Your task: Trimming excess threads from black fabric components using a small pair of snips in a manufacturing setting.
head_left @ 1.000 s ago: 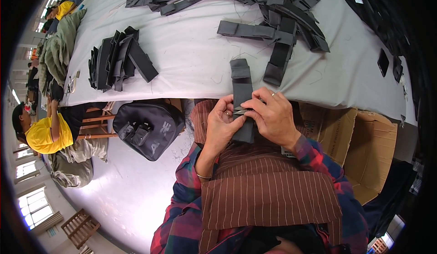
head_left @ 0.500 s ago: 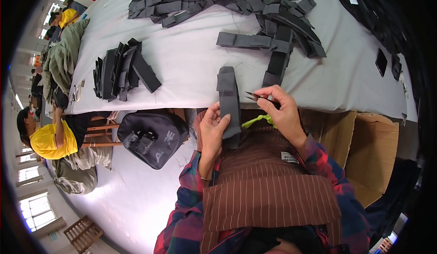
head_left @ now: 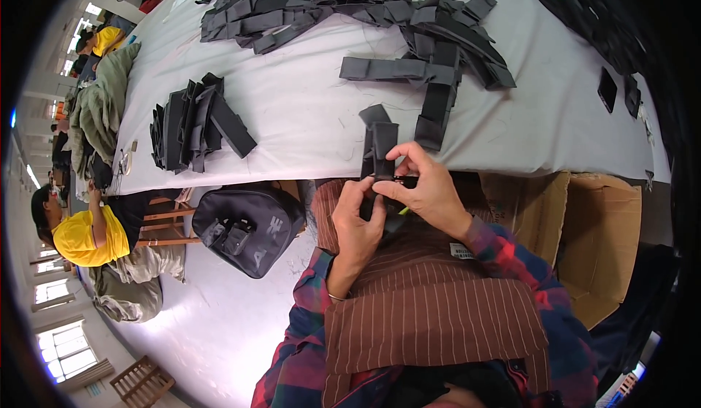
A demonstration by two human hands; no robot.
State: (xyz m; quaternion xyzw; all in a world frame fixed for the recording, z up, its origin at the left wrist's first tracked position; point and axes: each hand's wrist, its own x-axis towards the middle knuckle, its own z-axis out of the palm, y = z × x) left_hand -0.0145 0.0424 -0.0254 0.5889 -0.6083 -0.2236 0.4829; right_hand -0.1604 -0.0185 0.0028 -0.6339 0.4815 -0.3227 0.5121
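A dark grey fabric strip (head_left: 380,149), folded into layers, hangs over the table's near edge. My left hand (head_left: 354,222) pinches its lower part between thumb and fingers. Close against it, my right hand (head_left: 432,195) is closed round small black thread snips (head_left: 407,181). Their blades are mostly hidden by the fingers and the strip, so I cannot tell whether they touch the cloth. A bit of the bright green tie (head_left: 404,210) on the snips shows under the right hand.
A large heap of grey strips (head_left: 307,6) covers the table's far side; a smaller stack (head_left: 197,127) lies left. A phone (head_left: 607,90) rests at the right. Below the edge are a black bag (head_left: 252,225) and an open cardboard box (head_left: 599,247). People in yellow work at far left.
My right hand has moved left with the snips, from beside the strip up against it and my left hand. The strip's upper end now shows folded, offset layers.
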